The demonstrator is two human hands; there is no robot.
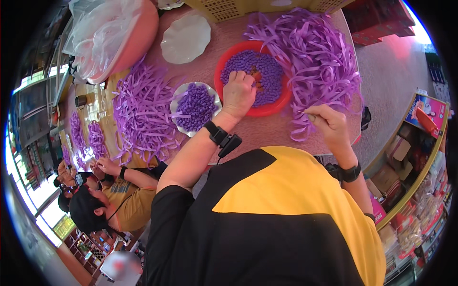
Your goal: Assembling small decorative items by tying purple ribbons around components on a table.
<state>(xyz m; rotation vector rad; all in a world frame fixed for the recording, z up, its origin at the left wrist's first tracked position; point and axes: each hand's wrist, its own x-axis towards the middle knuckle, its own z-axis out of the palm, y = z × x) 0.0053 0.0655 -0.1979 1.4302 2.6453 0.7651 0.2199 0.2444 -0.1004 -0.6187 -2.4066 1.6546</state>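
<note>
Head view: small purple knobbly pieces [271, 88] fill the round red plastic basin [274, 108] before you. Your left hand [240, 93] is over them, fingers curled; whether its grip holds one, you cannot tell. Your right hand [330, 120] has thumb and fingertip together beside the heaped shiny purple ribbons [324, 57]. Left of the basin, a white scalloped plate [181, 93] of purple pieces sits on the pink counter [260, 131].

The place looked like a shop used as a workshop: packaged goods [416, 214] crowded a shelf [420, 189], and people [126, 205] worked at tables [202, 74] heaped with purple ribbon [324, 59].
</note>
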